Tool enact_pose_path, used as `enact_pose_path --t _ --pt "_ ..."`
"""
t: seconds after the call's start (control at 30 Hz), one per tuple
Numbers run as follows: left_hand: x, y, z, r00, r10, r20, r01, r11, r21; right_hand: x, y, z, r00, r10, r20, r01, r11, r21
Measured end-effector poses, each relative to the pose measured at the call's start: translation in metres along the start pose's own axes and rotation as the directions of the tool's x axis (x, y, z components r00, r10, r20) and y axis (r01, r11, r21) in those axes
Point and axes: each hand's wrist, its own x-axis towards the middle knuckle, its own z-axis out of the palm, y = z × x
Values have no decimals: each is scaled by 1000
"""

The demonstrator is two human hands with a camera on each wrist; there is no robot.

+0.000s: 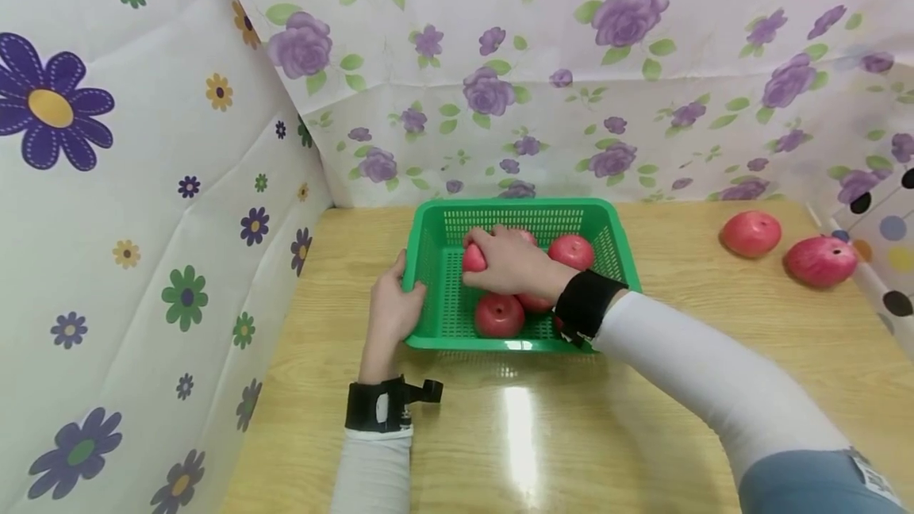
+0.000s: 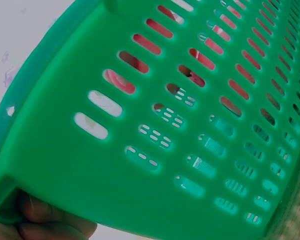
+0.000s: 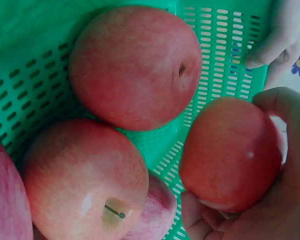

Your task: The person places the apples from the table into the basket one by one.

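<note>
Right wrist: grip (image 3: 287,197) (fruit-wide) around apple (image 3: 230,155)

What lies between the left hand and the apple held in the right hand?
From the left hand: the left wall of the green basket, then bare slotted floor up to the apple, as the head view shows.

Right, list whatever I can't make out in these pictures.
Head view: total of apples in the green basket; the right hand and black wrist strap cover some.
Right wrist view: whole outline of the leftmost fruit, cut off by the frame's edge.
Left wrist view: most of the left hand, cut off at the bottom left corner.
Head view: print on the sleeve label, too small.
</note>
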Motion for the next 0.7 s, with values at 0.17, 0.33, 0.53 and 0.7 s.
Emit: enact_pose_path --t 0.17,0.33,0.53,0.7 --pt "0 -1 -1 1000 1 5 -1 1000 -2 4 -2 1 996 36 83 -33 999 -41" --pt "0 -3 -1 1000 2 8 -2 1000 13 7 -7 3 991 31 133 -20 996 -81" --pt "0 -3 -2 1000 1 15 -1 1000 2 9 -12 6 990 4 142 13 993 -121" --pt "0 -2 -3 1000 -3 20 4 1000 -4 13 -12 7 985 17 171 9 988 -153"
